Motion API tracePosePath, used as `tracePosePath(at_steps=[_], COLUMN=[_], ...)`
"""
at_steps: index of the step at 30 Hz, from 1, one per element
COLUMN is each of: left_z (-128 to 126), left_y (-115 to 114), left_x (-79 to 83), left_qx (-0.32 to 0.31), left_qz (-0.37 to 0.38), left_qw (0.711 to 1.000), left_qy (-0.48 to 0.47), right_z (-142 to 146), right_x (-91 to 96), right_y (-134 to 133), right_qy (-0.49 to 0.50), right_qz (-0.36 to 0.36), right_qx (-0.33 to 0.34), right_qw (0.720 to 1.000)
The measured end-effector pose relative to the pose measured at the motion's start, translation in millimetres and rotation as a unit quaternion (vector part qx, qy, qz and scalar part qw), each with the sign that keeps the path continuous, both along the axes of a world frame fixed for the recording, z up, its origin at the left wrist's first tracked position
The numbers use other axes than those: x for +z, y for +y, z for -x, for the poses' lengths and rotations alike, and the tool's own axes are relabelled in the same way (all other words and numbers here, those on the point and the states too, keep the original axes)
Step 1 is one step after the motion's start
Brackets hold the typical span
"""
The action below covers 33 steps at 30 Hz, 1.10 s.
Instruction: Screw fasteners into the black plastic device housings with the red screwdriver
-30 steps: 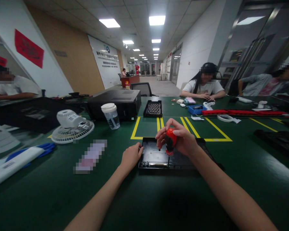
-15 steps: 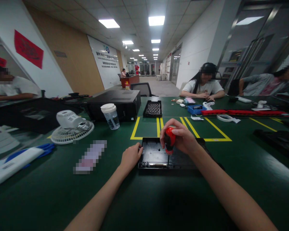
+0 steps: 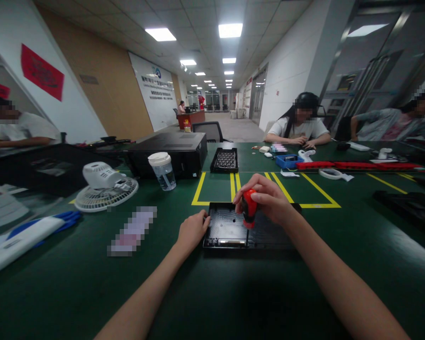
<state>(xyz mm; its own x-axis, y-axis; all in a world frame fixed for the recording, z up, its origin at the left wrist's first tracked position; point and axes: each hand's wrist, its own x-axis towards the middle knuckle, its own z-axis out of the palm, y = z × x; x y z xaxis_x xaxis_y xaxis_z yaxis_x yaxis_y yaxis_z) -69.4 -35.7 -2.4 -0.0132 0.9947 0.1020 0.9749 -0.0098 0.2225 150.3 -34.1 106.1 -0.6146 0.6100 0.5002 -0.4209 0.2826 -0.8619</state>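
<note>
Nearest, two bare forearms reaching in over the dark green bench (image 3: 212,293). Left hand (image 3: 193,230) at the near-left corner of the black tray (image 3: 226,231), fingers curled and pressed to its rim; grip narrow, clasping or only bracing cannot be told. Right hand (image 3: 269,200) wrapped over the red-handled screwdriver (image 3: 250,208) - grip closed tight round the handle, thumb side towards the camera.

Screwdriver upright, stubby, with a rounded red top, a black band below it and a thin dark shaft pointing down into the tray's middle. Tray shallow, rectangular, matt black, flat on the bench just short of the yellow tape lines (image 3: 200,189); small holes and ribs inside, a paler strip along its near wall.

To the left, a white-and-blue object (image 3: 24,236) at the bench edge, then a white desk fan (image 3: 104,189) lying face up, and a clear cup with a white lid (image 3: 162,171) beside a black computer case (image 3: 170,151). Beyond the tape, a small black tray of parts (image 3: 225,160), a blue bin (image 3: 288,161) and a long red bar (image 3: 354,165).

Across the bench, a person in a white shirt (image 3: 299,127), hands on the surface. On the left wall a red banner (image 3: 41,72) and a white board with a logo (image 3: 158,94) - writing on both too small to read.
</note>
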Motion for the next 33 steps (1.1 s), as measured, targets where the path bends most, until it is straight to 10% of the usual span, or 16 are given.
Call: tracePosePath(at_steps=[33], left_z=[0.0], left_y=[0.4], left_x=[-1.5], left_qx=[-0.005], left_qz=[-0.005], left_qw=[1.000], left_qy=[0.000], right_z=[-11.9], right_x=[9.0], right_y=[-7.2], right_qy=[-0.132], right_qz=[-0.159], right_qx=[-0.211], right_qw=[0.955])
